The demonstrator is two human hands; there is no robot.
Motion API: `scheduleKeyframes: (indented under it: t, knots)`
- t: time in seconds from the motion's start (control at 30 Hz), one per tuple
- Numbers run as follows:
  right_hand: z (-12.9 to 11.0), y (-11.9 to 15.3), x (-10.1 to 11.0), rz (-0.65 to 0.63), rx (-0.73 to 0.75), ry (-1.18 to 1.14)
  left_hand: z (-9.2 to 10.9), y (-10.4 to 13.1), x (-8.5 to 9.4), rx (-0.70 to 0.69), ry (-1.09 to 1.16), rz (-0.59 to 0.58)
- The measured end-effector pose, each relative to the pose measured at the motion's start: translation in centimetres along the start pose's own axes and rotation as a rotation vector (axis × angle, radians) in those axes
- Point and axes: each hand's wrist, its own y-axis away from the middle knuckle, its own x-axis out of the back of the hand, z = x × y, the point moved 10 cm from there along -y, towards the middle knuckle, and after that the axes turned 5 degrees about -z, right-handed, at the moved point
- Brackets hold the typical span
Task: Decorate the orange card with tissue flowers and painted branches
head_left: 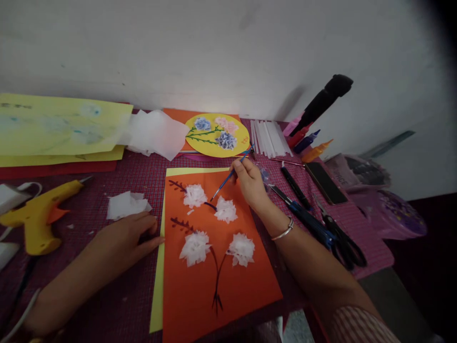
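Observation:
My right hand [248,181] pinches a thin blue paintbrush [226,180], its tip down at the orange paper [189,300] by a short dark painted line. Four white tissue-paper flowers, one of them a tissue flower [242,249] at lower right, are on this sheet, with dark painted stems and leafy sprigs. Beneath the orange sheet a yellow sheet [157,305] shows along its left side. My left hand [137,236] lies at the left edge of the sheets, holding nothing, with the thumb stretched out onto the edge. White tissue squares [128,205] lie just beyond it.
A yellow glue gun [43,212] lies at left. Behind stand a yellow oval flower card [239,143] and white glue sticks [269,138]. To the right are a blue cutter [307,219], black scissors [344,240], a phone [325,182] and paint tubes [317,150].

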Motion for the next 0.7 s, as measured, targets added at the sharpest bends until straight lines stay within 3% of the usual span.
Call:
scheduleKeyframes:
  t: [0.47,0.7]
  knots:
    - [-1.1,0.2,-1.0,-0.078,0.060,0.109,0.2,-0.1,-0.4,0.101,-0.008,-0.111]
    - [-1.2,0.3,-1.6,-0.119,0.049,0.197,-0.3,-0.3,-0.8,0.116,-0.003,-0.103]
